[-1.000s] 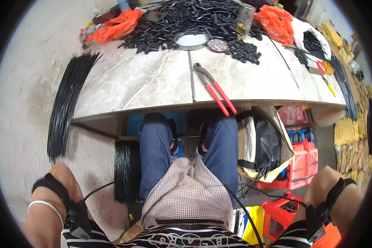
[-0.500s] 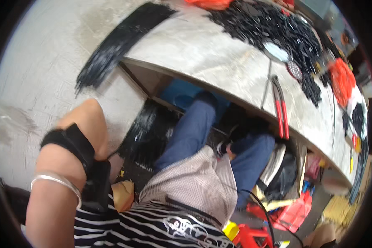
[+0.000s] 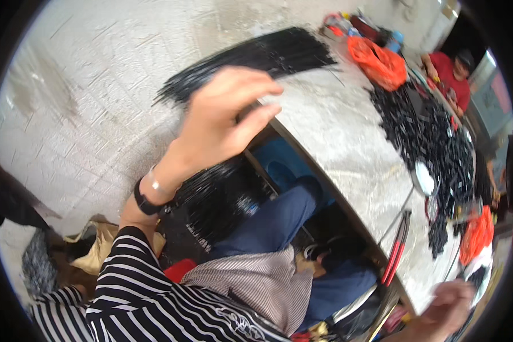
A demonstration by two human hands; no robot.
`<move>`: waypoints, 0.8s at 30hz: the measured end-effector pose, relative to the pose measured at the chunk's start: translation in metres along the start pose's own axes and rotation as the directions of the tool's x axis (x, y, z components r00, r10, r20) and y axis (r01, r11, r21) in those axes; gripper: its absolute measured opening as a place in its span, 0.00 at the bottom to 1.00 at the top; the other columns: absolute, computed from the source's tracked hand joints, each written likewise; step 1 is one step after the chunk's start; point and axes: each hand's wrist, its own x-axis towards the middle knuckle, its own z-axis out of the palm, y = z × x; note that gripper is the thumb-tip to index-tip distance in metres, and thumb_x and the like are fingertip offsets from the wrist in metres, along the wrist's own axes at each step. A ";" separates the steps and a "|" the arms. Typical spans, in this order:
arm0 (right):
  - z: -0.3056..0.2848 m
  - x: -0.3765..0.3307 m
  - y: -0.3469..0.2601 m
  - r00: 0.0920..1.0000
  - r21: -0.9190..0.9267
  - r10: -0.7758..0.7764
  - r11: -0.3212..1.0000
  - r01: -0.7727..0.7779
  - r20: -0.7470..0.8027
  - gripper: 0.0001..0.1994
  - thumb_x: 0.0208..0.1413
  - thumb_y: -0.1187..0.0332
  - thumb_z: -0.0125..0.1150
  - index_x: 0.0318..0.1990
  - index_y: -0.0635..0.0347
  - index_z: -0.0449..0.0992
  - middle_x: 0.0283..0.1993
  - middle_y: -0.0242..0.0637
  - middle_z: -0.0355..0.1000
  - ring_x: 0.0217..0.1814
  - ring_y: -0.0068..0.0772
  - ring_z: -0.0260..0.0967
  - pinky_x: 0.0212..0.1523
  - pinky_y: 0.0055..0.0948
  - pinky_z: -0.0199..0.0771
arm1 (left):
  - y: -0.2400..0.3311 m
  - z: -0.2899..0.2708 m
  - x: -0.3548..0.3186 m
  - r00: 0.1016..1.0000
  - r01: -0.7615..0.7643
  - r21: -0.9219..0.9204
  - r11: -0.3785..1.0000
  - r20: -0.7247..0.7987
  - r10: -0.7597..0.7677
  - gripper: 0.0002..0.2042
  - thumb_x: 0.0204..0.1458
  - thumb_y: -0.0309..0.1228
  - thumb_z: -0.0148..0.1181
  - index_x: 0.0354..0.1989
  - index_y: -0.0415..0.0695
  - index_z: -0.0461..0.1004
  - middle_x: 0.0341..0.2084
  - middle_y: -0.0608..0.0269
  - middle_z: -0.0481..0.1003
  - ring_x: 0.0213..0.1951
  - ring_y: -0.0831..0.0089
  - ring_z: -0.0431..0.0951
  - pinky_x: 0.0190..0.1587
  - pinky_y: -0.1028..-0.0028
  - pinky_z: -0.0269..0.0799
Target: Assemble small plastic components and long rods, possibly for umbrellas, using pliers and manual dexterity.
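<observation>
My left hand (image 3: 225, 114) is raised over the near left corner of the table (image 3: 342, 154). Its fingers are loosely bent and apart from the thumb, with nothing visible between them. Behind it, a bundle of long thin black strips (image 3: 285, 51) lies at the table's far left end. At the lower right, motion smears my right hand (image 3: 450, 305) near the table's front edge, so its fingers are unclear. Red-handled pliers (image 3: 397, 248) rest on the table to the left of that hand. A heap of short black pieces (image 3: 419, 122) spreads along the far side.
A white oval dish (image 3: 423, 178) sits beside the heap. Orange plastic bags (image 3: 377, 62) lie at the back and right. Another person in red (image 3: 453, 80) is across the table. More black strips (image 3: 219, 199) lie below, beside my legs. A wall (image 3: 97, 108) rises on the left.
My left hand has moved up and right, toward the table. The black strap-like thing seen around it earlier no longer shows there. My view has swung, bringing the other person and my right hand in.
</observation>
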 end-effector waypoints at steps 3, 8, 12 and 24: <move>0.090 -0.031 0.000 0.907 -0.116 0.418 0.904 -0.412 0.041 0.11 0.59 0.68 0.51 0.30 0.65 0.75 0.24 0.32 0.71 0.19 0.17 0.59 0.21 0.15 0.56 | -0.091 0.034 -0.034 0.968 0.137 0.378 0.916 0.144 -0.204 0.16 0.47 0.35 0.63 0.43 0.42 0.75 0.43 0.55 0.73 0.47 0.57 0.71 0.47 0.65 0.68; 0.073 -0.065 0.053 0.807 -0.086 0.572 0.820 -0.566 0.147 0.10 0.61 0.68 0.51 0.39 0.65 0.74 0.28 0.29 0.70 0.26 0.16 0.60 0.28 0.15 0.57 | -0.145 0.048 -0.062 0.809 0.118 0.712 0.692 0.335 -0.483 0.24 0.38 0.33 0.67 0.47 0.42 0.72 0.38 0.60 0.70 0.43 0.64 0.68 0.42 0.67 0.63; 0.073 -0.067 0.054 0.789 -0.123 0.569 0.822 -0.556 0.233 0.08 0.60 0.70 0.53 0.40 0.66 0.75 0.28 0.30 0.71 0.28 0.17 0.62 0.30 0.16 0.60 | -0.156 0.062 -0.070 0.881 0.003 0.778 0.628 0.296 -0.370 0.21 0.38 0.31 0.63 0.46 0.43 0.73 0.33 0.64 0.69 0.41 0.68 0.67 0.40 0.70 0.61; 0.127 -0.020 0.034 0.714 -0.108 0.520 0.836 -0.538 0.470 0.08 0.60 0.74 0.52 0.41 0.70 0.75 0.30 0.34 0.71 0.31 0.20 0.66 0.35 0.18 0.66 | -0.145 0.079 -0.071 0.959 -0.098 0.732 0.674 0.249 -0.131 0.17 0.45 0.29 0.52 0.45 0.44 0.74 0.33 0.66 0.68 0.39 0.71 0.66 0.41 0.70 0.58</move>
